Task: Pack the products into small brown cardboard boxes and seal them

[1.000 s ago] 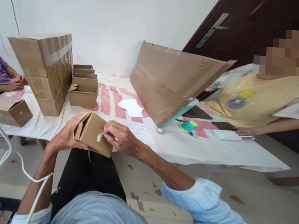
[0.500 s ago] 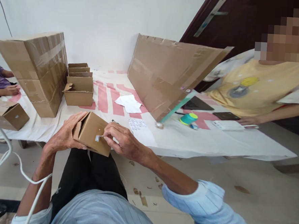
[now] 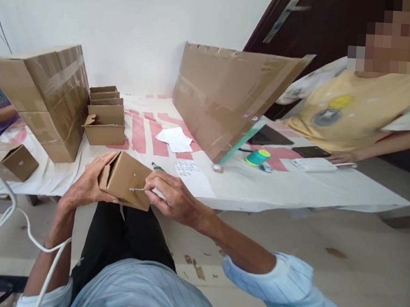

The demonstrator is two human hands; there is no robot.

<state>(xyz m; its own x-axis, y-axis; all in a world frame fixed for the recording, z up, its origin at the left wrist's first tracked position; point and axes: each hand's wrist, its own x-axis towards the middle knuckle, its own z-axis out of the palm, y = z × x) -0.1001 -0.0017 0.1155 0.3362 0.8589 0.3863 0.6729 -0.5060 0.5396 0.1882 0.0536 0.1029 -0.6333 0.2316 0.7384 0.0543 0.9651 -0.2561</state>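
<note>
A small brown cardboard box [image 3: 127, 176] is tilted at the table's front edge, above my lap. My left hand [image 3: 94, 179] grips its left end, thumb below and fingers over the top. Beside the box's right part, my right hand [image 3: 169, 193] pinches a thin twisted string, at whose far end a small white tag [image 3: 132, 189] shows nearly edge-on against the cardboard. Whether the string is fixed to the box I cannot tell. A green-handled tool [image 3: 157, 167], partly hidden, lies just behind my right hand. Right of it is a white sheet with small round stickers [image 3: 187, 167].
Stacked taped cartons [image 3: 55, 102] and open small boxes [image 3: 104, 126] stand left. A large cardboard panel [image 3: 225, 94] leans at the back. Right are a teal thread spool [image 3: 258, 157], a phone [image 3: 311, 151], a power strip [image 3: 311, 164] and a co-worker [image 3: 353, 111]. A white cable [image 3: 29, 233] hangs near my left arm.
The tag has turned from facing me to nearly edge-on, and the string looks straighter. My right hand has shifted slightly. My left hand still holds the box.
</note>
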